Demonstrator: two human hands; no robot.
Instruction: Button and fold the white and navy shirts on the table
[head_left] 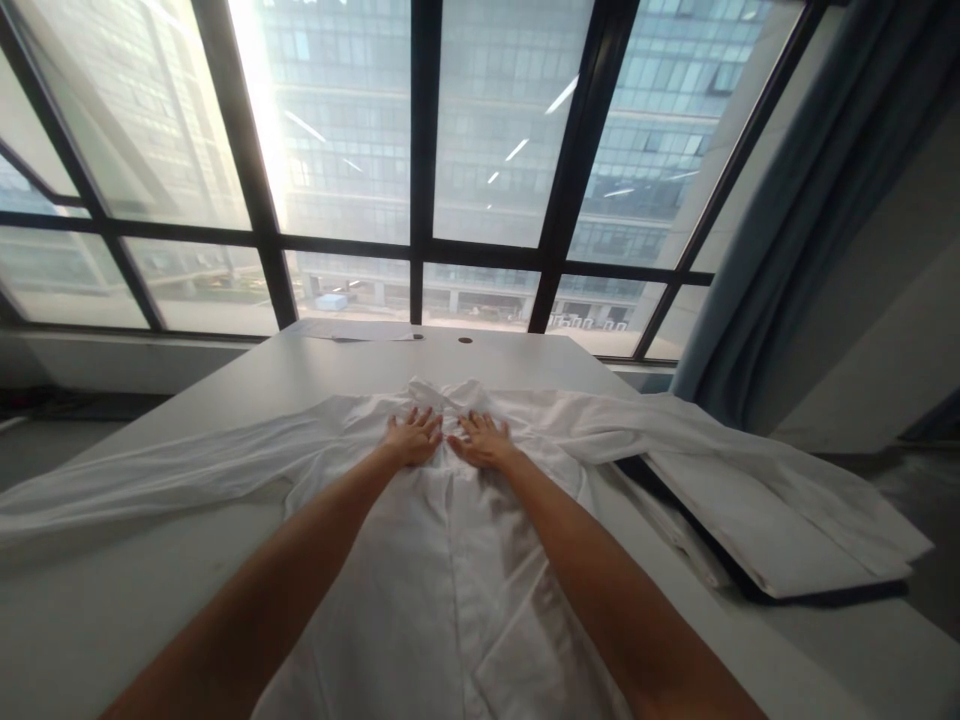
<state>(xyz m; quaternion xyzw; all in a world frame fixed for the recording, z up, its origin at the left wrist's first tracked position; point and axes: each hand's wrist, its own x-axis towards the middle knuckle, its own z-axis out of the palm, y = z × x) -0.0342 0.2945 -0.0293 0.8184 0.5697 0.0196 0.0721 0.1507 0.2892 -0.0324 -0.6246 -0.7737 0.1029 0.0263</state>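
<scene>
A white long-sleeved coat (409, 560) lies spread front up on the white table, its collar toward the window and its sleeves stretched out to both sides. Flat on the cloth just below the collar rests my left hand (414, 438), fingers spread. Beside it, my right hand (482, 441) also presses on the coat with its fingers apart. A narrow strip of wrinkled fabric separates the two hands. Neither one grips anything. The coat's lower end runs out of view under my arms.
The right sleeve drapes over a stack of white folded items with a dark layer (780, 530). Papers (360, 330) lie at the far end of the table (247, 385), near two round dark spots. Beyond stands a large framed window (487, 130); a blue-grey curtain (795, 220) hangs at right.
</scene>
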